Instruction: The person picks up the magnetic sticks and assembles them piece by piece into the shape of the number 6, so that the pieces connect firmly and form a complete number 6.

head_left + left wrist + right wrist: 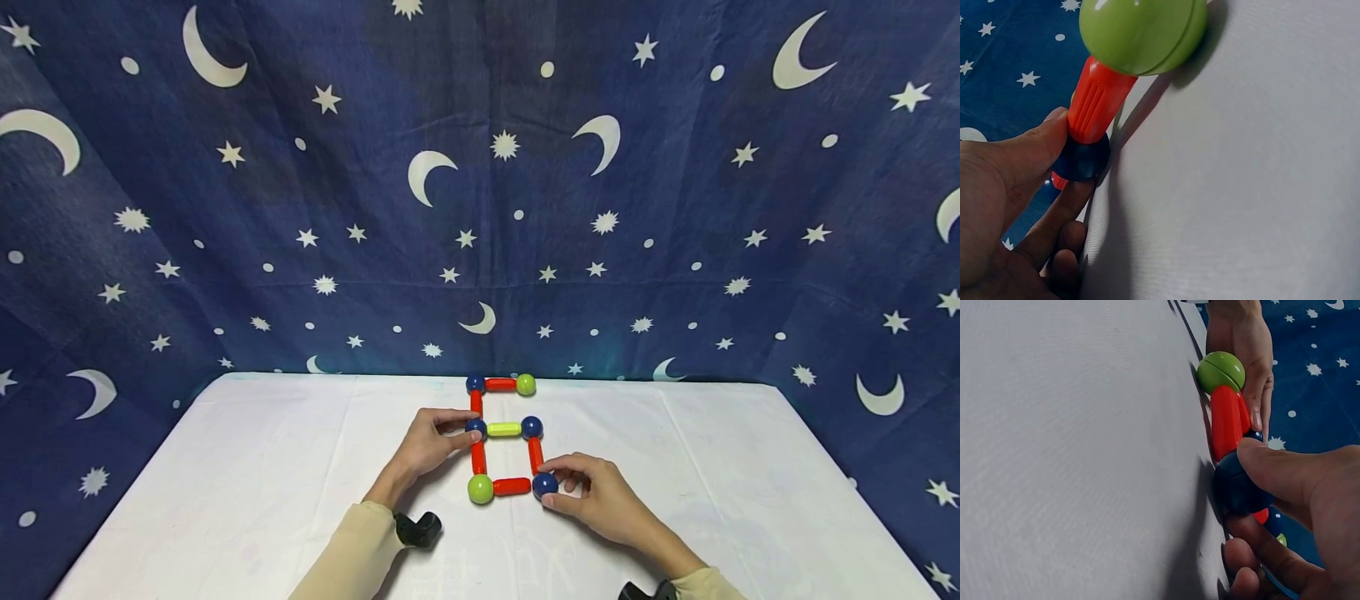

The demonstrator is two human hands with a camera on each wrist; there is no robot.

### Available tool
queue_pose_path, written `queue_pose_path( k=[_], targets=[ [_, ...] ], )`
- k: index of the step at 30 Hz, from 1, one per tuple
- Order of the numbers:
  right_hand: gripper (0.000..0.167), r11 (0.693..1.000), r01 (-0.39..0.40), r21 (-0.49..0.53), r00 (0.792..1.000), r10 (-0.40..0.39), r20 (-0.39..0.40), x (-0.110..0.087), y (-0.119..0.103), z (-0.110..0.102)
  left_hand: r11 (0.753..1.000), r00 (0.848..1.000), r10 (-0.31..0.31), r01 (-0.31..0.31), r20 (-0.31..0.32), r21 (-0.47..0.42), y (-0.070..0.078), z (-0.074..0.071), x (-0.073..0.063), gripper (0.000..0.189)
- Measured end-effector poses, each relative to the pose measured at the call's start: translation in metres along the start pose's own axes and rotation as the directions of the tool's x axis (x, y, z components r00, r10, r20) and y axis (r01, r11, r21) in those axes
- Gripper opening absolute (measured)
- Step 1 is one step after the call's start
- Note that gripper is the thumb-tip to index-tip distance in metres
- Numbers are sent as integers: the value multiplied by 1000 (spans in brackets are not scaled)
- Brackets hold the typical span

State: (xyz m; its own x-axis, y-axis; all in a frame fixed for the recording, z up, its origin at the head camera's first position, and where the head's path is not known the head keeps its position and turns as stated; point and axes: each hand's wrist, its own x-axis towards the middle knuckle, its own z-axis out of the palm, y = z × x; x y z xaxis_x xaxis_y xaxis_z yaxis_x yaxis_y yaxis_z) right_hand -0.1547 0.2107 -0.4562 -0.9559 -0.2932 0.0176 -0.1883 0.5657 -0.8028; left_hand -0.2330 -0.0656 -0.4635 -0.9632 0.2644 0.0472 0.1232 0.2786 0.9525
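Balls and rods from a toy building set lie joined on the table in the outline of a 6. My left hand point(426, 447) pinches the middle-left blue ball point(474, 427) between thumb and fingers; the left wrist view has this ball below a red rod point(1099, 100) and a large green ball point(1141, 31). At the lower right corner, my right hand point(600, 498) grips another blue ball point(1238, 484) with thumb and fingers. A yellow rod point(504, 429) bridges the middle. Along the bottom, a red rod point(512, 487) joins a green ball point(481, 489).
The white-covered table point(262, 467) carries the shape near its far edge. Behind it hangs a dark blue cloth point(390, 275) with moons and stars. A red rod point(501, 384) at the top ends in a smaller green ball point(526, 384). Black cameras point(420, 529) sit on both wrists.
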Motion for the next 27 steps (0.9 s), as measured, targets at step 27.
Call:
queue_pose_path(
  k=[27],
  targets=[
    [32,1000,-11,13,999,11,-31,1,-1,4,992,982,107,-116,155,49,9,-7,-33,27]
  ],
)
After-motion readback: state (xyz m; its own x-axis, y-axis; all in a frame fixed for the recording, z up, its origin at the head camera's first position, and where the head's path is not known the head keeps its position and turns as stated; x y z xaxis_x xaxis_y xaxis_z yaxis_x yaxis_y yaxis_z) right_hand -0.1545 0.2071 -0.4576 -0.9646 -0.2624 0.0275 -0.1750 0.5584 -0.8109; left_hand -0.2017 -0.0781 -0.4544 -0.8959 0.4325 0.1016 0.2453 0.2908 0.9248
